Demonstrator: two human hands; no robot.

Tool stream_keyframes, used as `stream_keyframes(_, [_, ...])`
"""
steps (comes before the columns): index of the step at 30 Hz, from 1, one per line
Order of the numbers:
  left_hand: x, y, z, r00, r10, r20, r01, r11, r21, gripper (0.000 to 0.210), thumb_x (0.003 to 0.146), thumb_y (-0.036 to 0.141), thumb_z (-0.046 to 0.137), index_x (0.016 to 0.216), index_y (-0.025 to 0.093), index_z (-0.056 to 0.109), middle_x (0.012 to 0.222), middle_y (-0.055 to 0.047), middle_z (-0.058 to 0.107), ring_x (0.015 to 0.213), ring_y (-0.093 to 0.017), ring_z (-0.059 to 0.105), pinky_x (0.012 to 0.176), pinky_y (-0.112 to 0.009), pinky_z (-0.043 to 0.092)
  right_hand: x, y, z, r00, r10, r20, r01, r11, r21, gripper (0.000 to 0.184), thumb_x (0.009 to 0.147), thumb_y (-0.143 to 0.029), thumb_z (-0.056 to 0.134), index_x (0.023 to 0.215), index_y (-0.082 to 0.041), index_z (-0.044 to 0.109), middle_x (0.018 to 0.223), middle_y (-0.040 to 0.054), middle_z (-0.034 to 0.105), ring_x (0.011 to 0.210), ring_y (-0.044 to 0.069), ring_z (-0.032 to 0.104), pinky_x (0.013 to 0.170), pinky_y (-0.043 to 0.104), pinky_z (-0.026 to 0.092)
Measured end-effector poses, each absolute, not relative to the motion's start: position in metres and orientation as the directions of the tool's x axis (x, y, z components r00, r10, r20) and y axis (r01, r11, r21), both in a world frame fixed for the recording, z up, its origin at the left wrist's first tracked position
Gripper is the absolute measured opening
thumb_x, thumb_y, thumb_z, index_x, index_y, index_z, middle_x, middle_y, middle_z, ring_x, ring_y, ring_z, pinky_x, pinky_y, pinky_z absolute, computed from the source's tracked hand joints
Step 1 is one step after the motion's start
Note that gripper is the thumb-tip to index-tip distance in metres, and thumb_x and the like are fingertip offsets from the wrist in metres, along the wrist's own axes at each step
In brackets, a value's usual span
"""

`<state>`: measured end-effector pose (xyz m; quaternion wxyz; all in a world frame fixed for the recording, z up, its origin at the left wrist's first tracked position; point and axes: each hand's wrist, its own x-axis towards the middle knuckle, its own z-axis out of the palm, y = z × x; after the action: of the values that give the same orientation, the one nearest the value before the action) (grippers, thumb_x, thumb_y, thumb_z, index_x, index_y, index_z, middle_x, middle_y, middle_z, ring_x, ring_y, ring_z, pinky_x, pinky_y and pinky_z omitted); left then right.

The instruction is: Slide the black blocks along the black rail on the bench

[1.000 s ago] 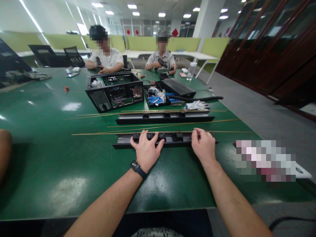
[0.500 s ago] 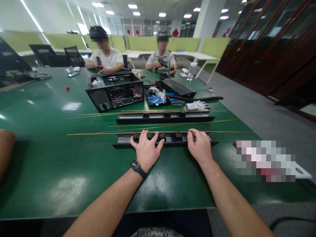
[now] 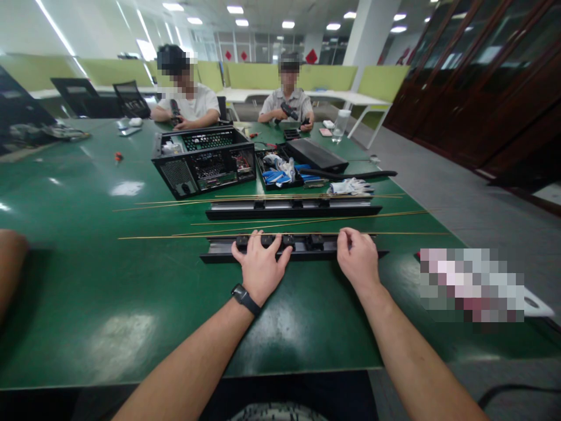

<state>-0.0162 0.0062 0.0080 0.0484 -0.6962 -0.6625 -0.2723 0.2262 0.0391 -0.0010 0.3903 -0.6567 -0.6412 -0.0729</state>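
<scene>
A long black rail with a pale metal channel (image 3: 219,249) lies crosswise in front of me, with several black blocks (image 3: 314,242) set along it. My left hand (image 3: 262,264) rests over the blocks on its left half, fingers spread and tips touching them. Along the rail's far edge runs a thin brass-coloured rod (image 3: 151,238), reaching past both ends. My right hand (image 3: 358,257) is pinched closed at this rod, over the rail's right part. Its fingertips hide the exact grip.
Behind lies a second black rail (image 3: 280,214), with more thin rods (image 3: 385,214) around it. Farther back are an open computer case (image 3: 204,161), a tray with gloves (image 3: 280,175) and a black tube (image 3: 350,175). Two people sit opposite; another person's arm (image 3: 11,257) shows at left.
My right hand has slid slightly to the right along the rod, still pinched. My left hand stays in place on the rail.
</scene>
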Motion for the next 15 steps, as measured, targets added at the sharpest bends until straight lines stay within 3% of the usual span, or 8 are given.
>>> stream_keyframes(9, [-0.016,0.007,0.006,-0.014,0.893,0.451,0.949,-0.130,0.286,0.039,0.101,0.053,0.056,0.130,0.034,0.073,0.145,-0.019,0.061,0.143,-0.035,0.049,0.116,-0.074,0.019,0.215,0.035,-0.003,0.051,0.800,0.598,0.871,0.258,-0.419,0.035,0.102,-0.040,0.048,0.113,-0.019,0.072,0.100,0.0111,0.077,0.099,0.027,0.065,0.094,0.042,0.048])
stream_keyframes(15, [-0.016,0.007,0.007,-0.018,0.891,0.453,0.951,-0.125,0.284,0.039,0.100,0.053,0.057,0.130,0.034,0.073,0.146,-0.019,0.061,0.143,-0.037,0.049,0.116,-0.074,0.020,0.215,0.035,-0.001,0.066,0.807,0.587,0.869,0.243,-0.431,0.034,0.101,-0.041,0.048,0.112,-0.020,0.073,0.102,0.0108,0.078,0.100,0.027,0.065,0.095,0.043,0.048])
